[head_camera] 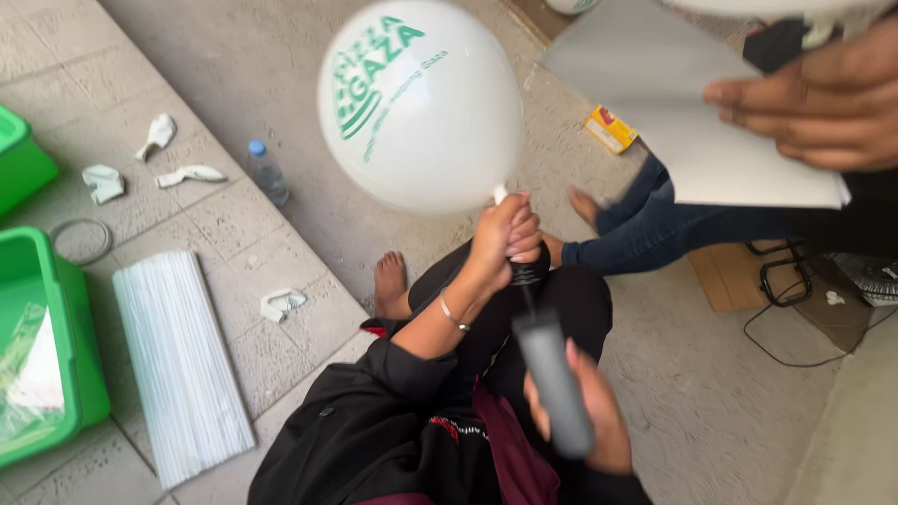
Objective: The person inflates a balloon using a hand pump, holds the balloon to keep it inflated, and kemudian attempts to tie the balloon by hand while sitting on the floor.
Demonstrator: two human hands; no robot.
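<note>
Hands are working a pump (554,382) over the lap. Left hand (506,234) is closing tightly round the balloon (419,105) neck where it is meeting the pump's top; right hand (599,416) is wrapping the grey barrel from behind. Balloon is swelling white, upward, crowding near another person's sheet (692,122), held by a hand (814,93) at the upper right edge. Sticks (182,365) are lying in a bundle on the floor (711,411) to the left, beside a green bin (56,355); bare paving is lying open to the right.
</note>
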